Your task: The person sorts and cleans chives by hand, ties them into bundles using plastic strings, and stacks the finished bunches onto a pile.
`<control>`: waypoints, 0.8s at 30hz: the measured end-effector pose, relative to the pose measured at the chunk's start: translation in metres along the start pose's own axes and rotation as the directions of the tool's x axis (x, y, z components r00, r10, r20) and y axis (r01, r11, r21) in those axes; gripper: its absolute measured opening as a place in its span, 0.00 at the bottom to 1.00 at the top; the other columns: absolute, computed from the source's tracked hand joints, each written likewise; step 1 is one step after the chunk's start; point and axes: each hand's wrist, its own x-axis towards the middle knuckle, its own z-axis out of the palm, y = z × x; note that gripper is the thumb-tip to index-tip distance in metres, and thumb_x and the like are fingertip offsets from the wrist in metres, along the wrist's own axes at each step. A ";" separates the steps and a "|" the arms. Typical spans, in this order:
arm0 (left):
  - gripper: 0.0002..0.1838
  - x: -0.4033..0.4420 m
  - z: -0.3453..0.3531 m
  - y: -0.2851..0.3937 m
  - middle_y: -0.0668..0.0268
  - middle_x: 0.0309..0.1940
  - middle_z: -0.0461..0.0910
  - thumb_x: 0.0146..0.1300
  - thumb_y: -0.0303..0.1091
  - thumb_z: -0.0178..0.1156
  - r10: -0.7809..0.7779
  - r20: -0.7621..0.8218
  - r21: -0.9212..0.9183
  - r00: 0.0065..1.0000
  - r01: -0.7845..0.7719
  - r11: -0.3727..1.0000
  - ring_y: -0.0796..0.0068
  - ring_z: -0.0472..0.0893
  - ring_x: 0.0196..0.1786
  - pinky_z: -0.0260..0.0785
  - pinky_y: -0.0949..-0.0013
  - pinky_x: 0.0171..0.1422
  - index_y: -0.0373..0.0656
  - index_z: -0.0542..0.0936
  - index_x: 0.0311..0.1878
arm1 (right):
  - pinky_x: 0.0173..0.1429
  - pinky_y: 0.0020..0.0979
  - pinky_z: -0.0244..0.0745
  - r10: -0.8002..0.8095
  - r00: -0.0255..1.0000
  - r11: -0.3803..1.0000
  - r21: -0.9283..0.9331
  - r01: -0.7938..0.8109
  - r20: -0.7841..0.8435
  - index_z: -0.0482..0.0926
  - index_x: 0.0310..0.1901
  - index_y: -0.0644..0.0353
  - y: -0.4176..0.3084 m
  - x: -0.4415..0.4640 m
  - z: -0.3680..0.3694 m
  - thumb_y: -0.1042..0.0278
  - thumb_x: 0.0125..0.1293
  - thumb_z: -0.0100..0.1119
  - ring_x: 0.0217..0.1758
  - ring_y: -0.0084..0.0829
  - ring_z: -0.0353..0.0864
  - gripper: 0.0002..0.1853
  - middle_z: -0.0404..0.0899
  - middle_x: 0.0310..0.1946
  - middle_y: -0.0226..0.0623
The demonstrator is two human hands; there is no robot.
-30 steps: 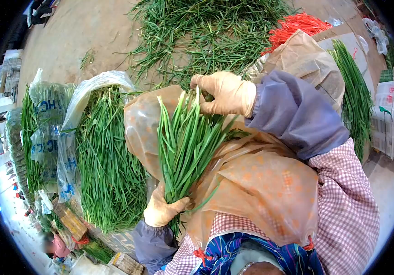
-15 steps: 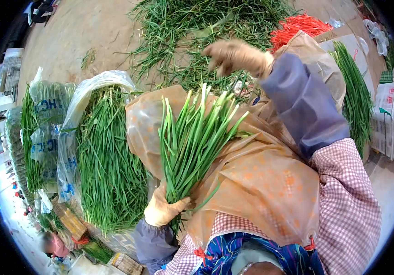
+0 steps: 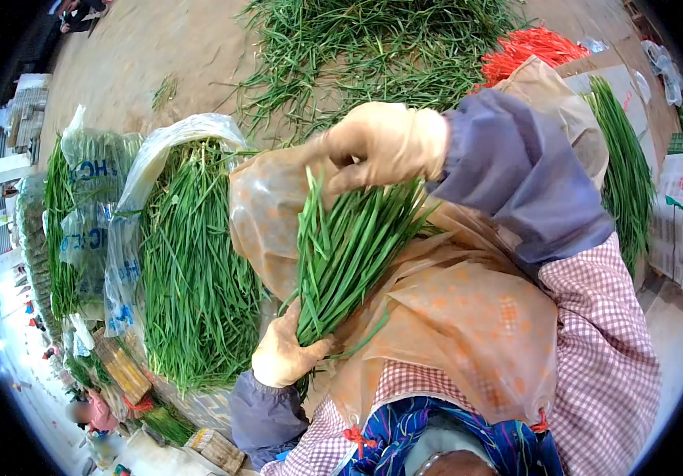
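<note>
Fingers of the left hand (image 3: 287, 354) are clamping the bundle (image 3: 345, 262); above them the right hand (image 3: 393, 143), grip unclear, is returning, seemingly resuming work.

1. Bends right arm (image 3: 528, 174) inward across the front of the torso (image 3: 452, 333).
2. Turns right hand (image 3: 389, 147) leftward, with fingers (image 3: 333, 147) curled and blurred.
3. Holds left hand (image 3: 284, 349) low, close to the torso, in a closed grip with thumb (image 3: 317, 349) pointing inward.

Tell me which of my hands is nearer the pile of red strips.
Your right hand, which is at the top end of the green bunch, toward the red strips; your left hand grips the bunch lower down, farther away.
</note>
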 end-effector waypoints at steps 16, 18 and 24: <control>0.32 0.006 -0.004 -0.014 0.64 0.46 0.82 0.49 0.27 0.74 -0.025 0.088 -0.367 0.996 0.056 0.929 0.75 0.80 0.44 0.75 0.68 0.50 0.35 0.73 0.58 | 0.43 0.24 0.75 0.542 0.839 0.642 0.615 -0.457 0.058 0.75 0.59 0.63 0.041 -0.076 -0.024 0.53 0.64 0.64 0.36 0.20 0.79 0.27 0.83 0.39 0.32; 0.31 0.004 -0.006 -0.014 0.65 0.45 0.82 0.49 0.27 0.74 -0.061 0.113 -0.401 0.992 0.102 0.910 0.76 0.80 0.43 0.74 0.69 0.48 0.35 0.74 0.57 | 0.44 0.24 0.75 0.478 0.869 0.654 0.610 -0.447 0.124 0.79 0.53 0.64 0.040 -0.070 0.001 0.56 0.64 0.65 0.38 0.19 0.79 0.22 0.83 0.37 0.30; 0.26 0.002 -0.003 -0.014 0.64 0.38 0.83 0.49 0.28 0.73 -0.076 0.090 -0.487 0.993 0.111 0.867 0.75 0.80 0.33 0.73 0.69 0.38 0.35 0.76 0.52 | 0.43 0.26 0.76 0.401 0.913 0.698 0.619 -0.359 0.076 0.82 0.47 0.64 0.046 -0.064 0.018 0.62 0.65 0.64 0.37 0.20 0.80 0.15 0.84 0.34 0.31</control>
